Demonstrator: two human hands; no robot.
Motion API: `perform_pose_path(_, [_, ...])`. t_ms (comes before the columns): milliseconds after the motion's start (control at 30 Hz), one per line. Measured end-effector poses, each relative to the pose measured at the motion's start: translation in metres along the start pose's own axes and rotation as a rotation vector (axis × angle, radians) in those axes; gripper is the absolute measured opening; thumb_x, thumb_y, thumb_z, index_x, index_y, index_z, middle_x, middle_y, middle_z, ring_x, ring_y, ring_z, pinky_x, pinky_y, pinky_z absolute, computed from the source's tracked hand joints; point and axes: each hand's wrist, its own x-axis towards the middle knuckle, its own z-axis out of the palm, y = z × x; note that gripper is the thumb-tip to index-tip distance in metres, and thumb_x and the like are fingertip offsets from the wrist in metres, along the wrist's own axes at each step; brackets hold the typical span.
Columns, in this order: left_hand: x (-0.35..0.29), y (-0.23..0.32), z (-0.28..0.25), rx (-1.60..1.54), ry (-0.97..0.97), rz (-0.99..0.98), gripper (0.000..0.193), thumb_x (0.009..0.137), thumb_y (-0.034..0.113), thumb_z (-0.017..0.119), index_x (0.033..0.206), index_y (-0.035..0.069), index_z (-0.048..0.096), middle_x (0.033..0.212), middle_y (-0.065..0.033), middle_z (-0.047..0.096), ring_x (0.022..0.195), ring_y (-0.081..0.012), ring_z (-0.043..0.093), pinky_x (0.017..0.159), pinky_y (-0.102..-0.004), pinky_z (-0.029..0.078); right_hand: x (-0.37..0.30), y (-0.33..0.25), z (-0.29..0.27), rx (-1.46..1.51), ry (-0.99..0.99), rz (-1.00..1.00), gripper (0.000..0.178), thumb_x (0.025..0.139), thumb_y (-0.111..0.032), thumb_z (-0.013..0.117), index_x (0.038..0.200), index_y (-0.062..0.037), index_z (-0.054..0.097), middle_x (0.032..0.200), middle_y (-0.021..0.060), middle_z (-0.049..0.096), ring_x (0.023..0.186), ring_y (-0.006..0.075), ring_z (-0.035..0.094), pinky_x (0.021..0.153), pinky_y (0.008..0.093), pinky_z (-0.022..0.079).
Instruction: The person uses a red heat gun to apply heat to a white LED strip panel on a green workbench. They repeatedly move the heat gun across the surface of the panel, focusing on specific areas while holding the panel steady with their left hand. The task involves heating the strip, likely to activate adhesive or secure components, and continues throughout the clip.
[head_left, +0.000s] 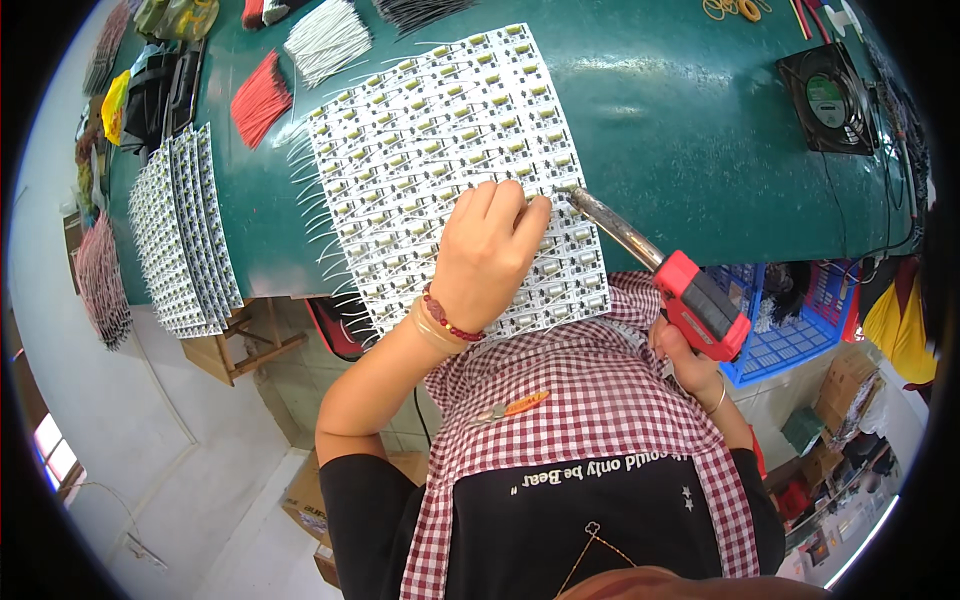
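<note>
A large white panel of small circuit boards [400, 150], covered in rows of components, lies over the table's front edge, with thin white wires fringing its left side. My left hand [490, 255] rests over the panel's middle, fingers curled and pressed together; whatever they pinch is hidden beneath them. With my right hand [690, 362] I grip a red and black soldering gun [703, 305]. Its metal barrel points up and left, and the tip is at the panel near my left fingertips. Whether the tip touches a joint is too small to tell.
On the green table [680, 120] lie red wires [261, 100] and white wires [328, 42]. More circuit panels [185, 230] overlap at the left edge. A black fan [827, 100] stands at right, above a blue crate [785, 345]. Orange-handled cutters [515, 405] lie on my checked apron.
</note>
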Motion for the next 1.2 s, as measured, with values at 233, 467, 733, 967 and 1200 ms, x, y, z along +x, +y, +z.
perform_pose_path(233, [0.001, 0.000, 0.001, -0.027, 0.000, -0.006, 0.026, 0.070, -0.004, 0.065, 0.095, 0.002, 0.068, 0.076, -0.0063, 0.046, 0.070, -0.0224, 0.051, 0.063, -0.0339, 0.044, 0.009, -0.004, -0.002, -0.236, -0.019, -0.081, 0.019, 0.093, -0.021, 0.063, 0.091, -0.0022, 0.059, 0.076, 0.0060, 0.057, 0.068, 0.0156, 0.055, 0.061, 0.0294, 0.044])
perform_pose_path(467, [0.002, 0.000, 0.001, -0.020, 0.002, -0.007, 0.027, 0.069, -0.003, 0.065, 0.095, 0.002, 0.068, 0.076, -0.0071, 0.047, 0.071, -0.0232, 0.052, 0.063, -0.0343, 0.044, -0.005, 0.015, -0.010, -0.068, 0.015, 0.022, 0.017, 0.081, -0.008, 0.071, 0.096, -0.0014, 0.066, 0.082, 0.0080, 0.062, 0.070, 0.0196, 0.059, 0.061, 0.0324, 0.047])
perform_pose_path(733, [0.003, 0.002, 0.000, 0.006, -0.014, -0.005, 0.027, 0.069, -0.003, 0.064, 0.095, 0.002, 0.068, 0.076, -0.0072, 0.047, 0.071, -0.0232, 0.052, 0.065, -0.0348, 0.045, -0.001, 0.008, -0.007, -0.197, 0.030, 0.013, 0.019, 0.079, -0.007, 0.071, 0.097, -0.0018, 0.066, 0.082, 0.0085, 0.062, 0.070, 0.0207, 0.060, 0.061, 0.0323, 0.047])
perform_pose_path(967, [0.003, 0.002, 0.001, -0.003, 0.006, 0.002, 0.027, 0.070, -0.003, 0.064, 0.096, 0.000, 0.067, 0.077, -0.0074, 0.047, 0.071, -0.0231, 0.052, 0.065, -0.0346, 0.045, 0.002, 0.010, -0.003, -0.297, 0.047, -0.070, 0.022, 0.076, -0.004, 0.071, 0.098, -0.0009, 0.068, 0.085, 0.0117, 0.065, 0.070, 0.0254, 0.064, 0.062, 0.0337, 0.049])
perform_pose_path(1200, [0.002, 0.002, 0.000, 0.005, 0.005, 0.001, 0.025, 0.071, -0.002, 0.065, 0.096, 0.000, 0.068, 0.077, -0.0074, 0.047, 0.072, -0.0227, 0.052, 0.065, -0.0343, 0.045, -0.007, 0.019, -0.016, -0.233, 0.039, -0.025, 0.019, 0.080, -0.006, 0.071, 0.098, -0.0017, 0.067, 0.083, 0.0088, 0.065, 0.069, 0.0223, 0.063, 0.063, 0.0325, 0.049])
